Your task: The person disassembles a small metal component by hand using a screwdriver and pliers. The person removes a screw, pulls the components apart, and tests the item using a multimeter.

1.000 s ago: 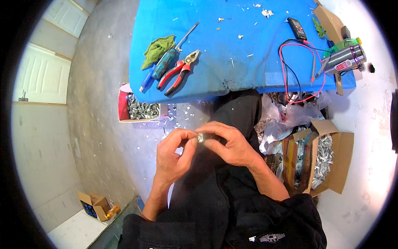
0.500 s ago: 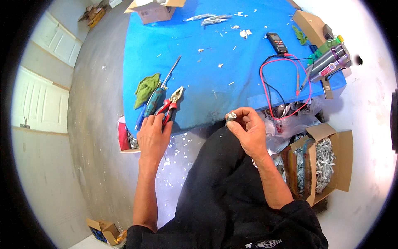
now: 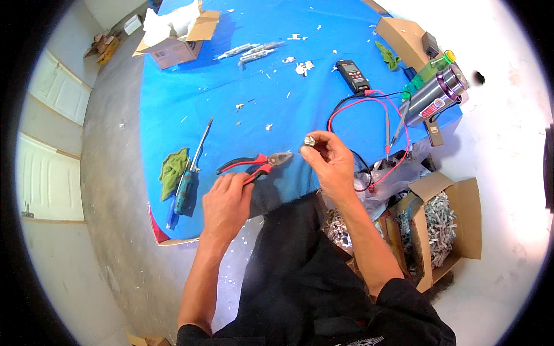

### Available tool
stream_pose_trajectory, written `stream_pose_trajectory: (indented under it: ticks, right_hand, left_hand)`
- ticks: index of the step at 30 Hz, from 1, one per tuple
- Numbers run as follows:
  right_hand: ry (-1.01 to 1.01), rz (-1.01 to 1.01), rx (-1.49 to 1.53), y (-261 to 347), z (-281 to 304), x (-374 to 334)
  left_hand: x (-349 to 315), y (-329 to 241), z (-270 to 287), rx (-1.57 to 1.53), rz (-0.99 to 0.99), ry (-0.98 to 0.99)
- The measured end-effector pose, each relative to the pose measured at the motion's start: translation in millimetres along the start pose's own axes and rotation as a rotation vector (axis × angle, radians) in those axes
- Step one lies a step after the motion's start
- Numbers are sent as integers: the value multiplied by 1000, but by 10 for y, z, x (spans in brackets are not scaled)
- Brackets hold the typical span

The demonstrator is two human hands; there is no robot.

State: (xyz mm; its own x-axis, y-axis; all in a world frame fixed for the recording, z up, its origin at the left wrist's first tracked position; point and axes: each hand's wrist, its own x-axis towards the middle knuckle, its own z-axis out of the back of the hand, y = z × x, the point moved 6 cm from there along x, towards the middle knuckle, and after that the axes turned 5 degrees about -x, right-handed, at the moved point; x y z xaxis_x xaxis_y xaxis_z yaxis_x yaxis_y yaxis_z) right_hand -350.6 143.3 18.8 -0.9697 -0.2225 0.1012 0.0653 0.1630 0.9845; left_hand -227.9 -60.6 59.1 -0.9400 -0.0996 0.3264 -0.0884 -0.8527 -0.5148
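Note:
Over the table's near edge, my left hand (image 3: 226,205) grips the lower handle of a pair of combination pliers (image 3: 262,167). Their red-and-black handles are spread, and the jaws point right. Between the thumb and fingers of my right hand (image 3: 333,167) is a small silvery metal piece (image 3: 310,140); its exact kind is too small to tell. The plier tips are a short way left of that piece, not touching it. Left of my left hand lie a screwdriver (image 3: 184,190) with a teal handle, a blue pen-like tool (image 3: 172,213) and a crumpled green cloth (image 3: 173,170).
A multimeter (image 3: 353,78) with red and black leads, a steel flask (image 3: 435,98) and a green bottle (image 3: 424,75) stand or lie at the right. Grey metal tubes (image 3: 257,55) and a carton (image 3: 176,55) are farther back. An open box (image 3: 470,213) of metal strips stands below right.
My left hand has lifted the pliers from beside the screwdriver and brought them right, toward my right hand. The view has shifted. My right hand still holds the small metal piece.

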Motion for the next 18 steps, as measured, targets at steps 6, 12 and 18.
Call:
stream_pose_trajectory:
  ticks: [6, 12, 18]
  right_hand:
    - [1, 68, -284, -37, -50, 171]
    - [-21, 54, -343, -146, -94, 202]
    - [-22, 74, -456, -172, -95, 194]
  left_hand:
    - [224, 77, -257, 18, -60, 43]
    - [227, 133, -333, 39, -65, 29]
    - [211, 223, -344, -65, -34, -40]
